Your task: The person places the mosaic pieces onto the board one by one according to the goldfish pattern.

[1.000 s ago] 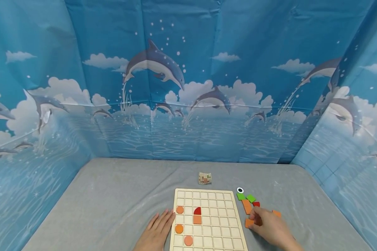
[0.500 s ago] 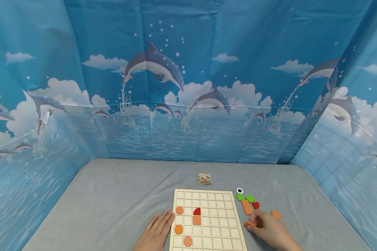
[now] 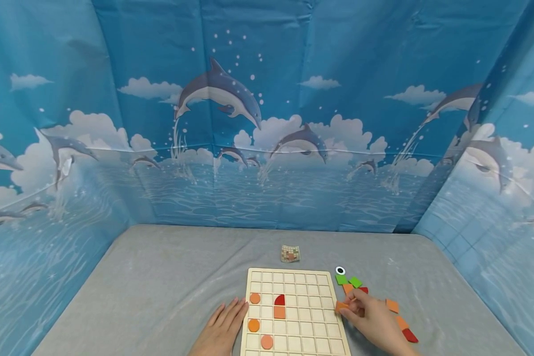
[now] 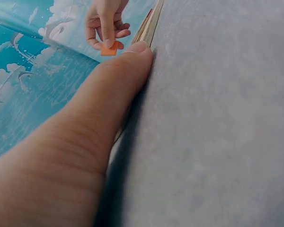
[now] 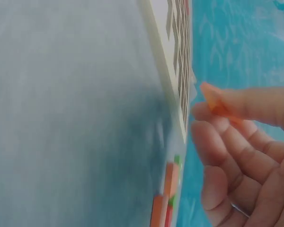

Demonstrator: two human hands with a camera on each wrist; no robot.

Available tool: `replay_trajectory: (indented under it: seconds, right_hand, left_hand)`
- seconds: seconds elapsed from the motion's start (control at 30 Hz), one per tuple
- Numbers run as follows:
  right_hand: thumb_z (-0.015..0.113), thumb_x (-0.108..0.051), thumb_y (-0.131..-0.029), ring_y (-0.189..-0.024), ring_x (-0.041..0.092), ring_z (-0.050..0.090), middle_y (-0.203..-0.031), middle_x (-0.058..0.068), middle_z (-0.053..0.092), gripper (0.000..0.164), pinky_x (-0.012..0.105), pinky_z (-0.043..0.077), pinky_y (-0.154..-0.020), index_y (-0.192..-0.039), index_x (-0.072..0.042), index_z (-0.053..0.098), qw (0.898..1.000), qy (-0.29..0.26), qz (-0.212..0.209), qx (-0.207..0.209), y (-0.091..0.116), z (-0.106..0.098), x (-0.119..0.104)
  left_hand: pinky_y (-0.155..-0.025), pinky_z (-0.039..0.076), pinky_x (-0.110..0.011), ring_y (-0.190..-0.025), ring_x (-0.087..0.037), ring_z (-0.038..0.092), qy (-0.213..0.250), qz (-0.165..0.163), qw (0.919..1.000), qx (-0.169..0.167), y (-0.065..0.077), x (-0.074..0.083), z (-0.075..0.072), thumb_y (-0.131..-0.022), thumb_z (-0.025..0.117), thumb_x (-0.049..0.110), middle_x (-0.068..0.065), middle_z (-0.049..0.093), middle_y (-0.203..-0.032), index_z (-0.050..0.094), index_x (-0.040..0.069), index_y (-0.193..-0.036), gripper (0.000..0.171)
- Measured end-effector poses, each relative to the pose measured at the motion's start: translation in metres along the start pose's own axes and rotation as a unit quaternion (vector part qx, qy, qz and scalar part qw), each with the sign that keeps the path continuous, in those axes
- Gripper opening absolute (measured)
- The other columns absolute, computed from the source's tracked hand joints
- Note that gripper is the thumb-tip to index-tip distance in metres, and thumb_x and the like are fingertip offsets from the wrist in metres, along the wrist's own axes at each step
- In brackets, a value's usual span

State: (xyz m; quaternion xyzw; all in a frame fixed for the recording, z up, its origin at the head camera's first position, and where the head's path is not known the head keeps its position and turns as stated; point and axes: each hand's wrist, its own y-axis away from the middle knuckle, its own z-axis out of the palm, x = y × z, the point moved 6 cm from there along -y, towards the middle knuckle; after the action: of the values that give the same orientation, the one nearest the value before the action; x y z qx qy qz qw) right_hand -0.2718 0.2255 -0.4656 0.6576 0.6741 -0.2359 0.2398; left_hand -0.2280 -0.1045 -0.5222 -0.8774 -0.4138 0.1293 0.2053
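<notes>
A pale wooden grid board [image 3: 311, 315] lies on the grey cloth. My left hand [image 3: 221, 326] rests flat on the cloth, its fingertips touching the board's left edge. Between thumb and fingers, my right hand [image 3: 371, 319] pinches an orange square tile [image 3: 341, 307] at the board's right edge; in the right wrist view this orange tile [image 5: 218, 104] is held raised above the cloth. Set in the board's cells are a red quarter-round tile [image 3: 280, 299], an orange square below it [image 3: 279, 312], and orange round tiles [image 3: 254, 325] on the left side.
Right of the board lie green tiles [image 3: 355, 282], a white ring with a black centre [image 3: 340, 270], an orange tile [image 3: 392, 305] and a dark red tile [image 3: 410, 335]. Behind the board is a small patterned card [image 3: 290, 253]. A dolphin-print curtain [image 3: 267, 188] surrounds the table.
My right hand has lifted the orange tile and carried it left to the board's edge, uncovering orange and red tiles at the right. My left hand stays in place.
</notes>
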Motion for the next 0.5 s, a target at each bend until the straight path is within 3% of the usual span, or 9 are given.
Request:
replay_trajectory:
  seconds: [0.23, 0.5]
  right_hand:
    - [0.077, -0.015, -0.08, -0.057, 0.006, 0.049, -0.073, -0.007, 0.054, 0.02, 0.023, 0.043, -0.051, -0.09, -0.017, 0.06, 0.997, -0.026, -0.067, 0.001, -0.003, 0.012, -0.018]
    - [0.076, -0.022, -0.082, -0.055, 0.006, 0.048, -0.073, -0.006, 0.057, 0.017, 0.024, 0.043, -0.048, -0.085, -0.013, 0.062, 0.985, -0.092, -0.137, -0.054, -0.008, 0.029, -0.035]
  left_hand:
    - [-0.109, 0.005, -0.028, -0.132, -0.023, 0.036, 0.003, -0.003, 1.0, -0.001, 0.0, 0.0, 0.001, -0.077, 0.042, 0.082, -0.009, 0.039, -0.146, 0.034, 0.003, -0.146, 0.105]
    - [-0.109, 0.005, -0.029, -0.133, -0.022, 0.036, 0.001, -0.001, 1.0, 0.0, 0.001, -0.001, 0.002, -0.077, 0.041, 0.082, -0.009, 0.039, -0.146, 0.033, 0.003, -0.146, 0.105]
